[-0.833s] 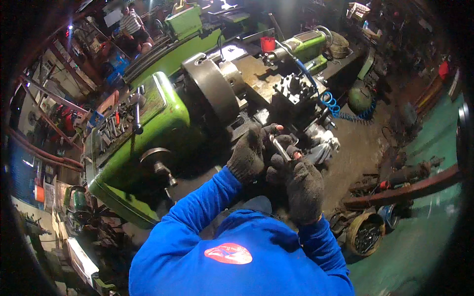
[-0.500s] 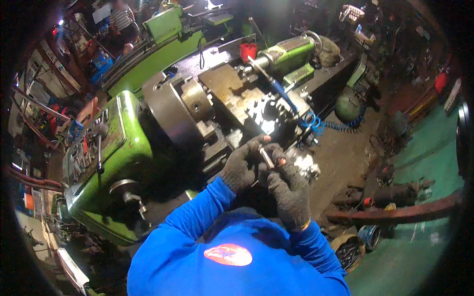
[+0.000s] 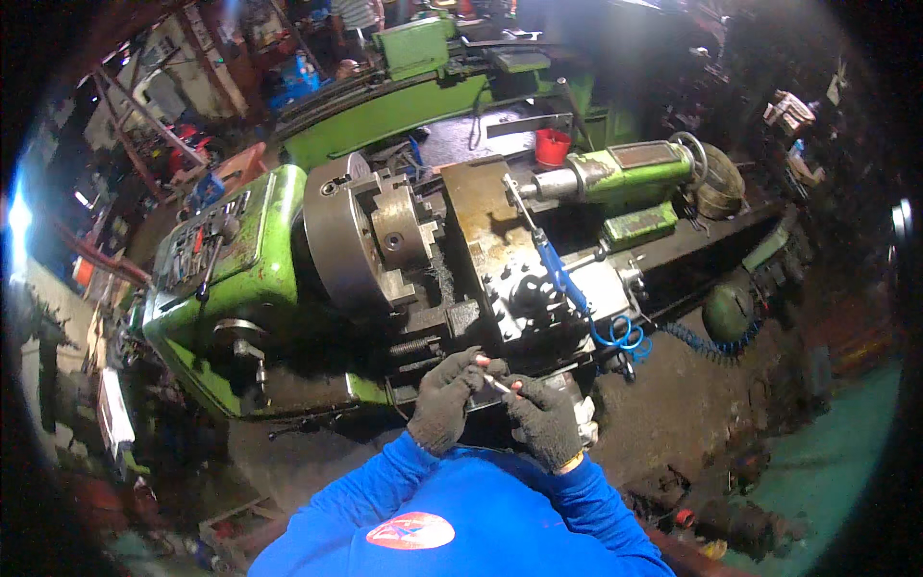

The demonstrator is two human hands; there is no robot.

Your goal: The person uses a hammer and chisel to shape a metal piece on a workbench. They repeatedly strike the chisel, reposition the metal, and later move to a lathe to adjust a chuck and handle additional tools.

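In front of my chest, both hands pinch a small, slim metal piece [image 3: 497, 385], pale and rod-like; its exact kind is too small to make out. My left hand [image 3: 442, 402], in a dark grey knit glove with bare fingertips, closes on its upper left end. My right hand [image 3: 546, 425], gloved the same way, grips the lower right end. Just beyond them stands the lathe's tool post [image 3: 528, 295] on its carriage. A blue air gun [image 3: 561, 274] lies across the carriage. Beside my right hand is a crumpled white rag [image 3: 585, 419], partly hidden.
The big lathe chuck [image 3: 343, 231] is at left, next to the green headstock [image 3: 279, 226] with several hand tools [image 3: 200, 248] on top. The tailstock [image 3: 635, 175] stands right, near a red bucket [image 3: 552, 149]. A coiled blue hose [image 3: 707, 348] hangs right. Another person [image 3: 356, 13] is far back.
The view has swung, so the lathe appears more level and farther right. My hands sit lower in the picture, still holding the metal piece between them.
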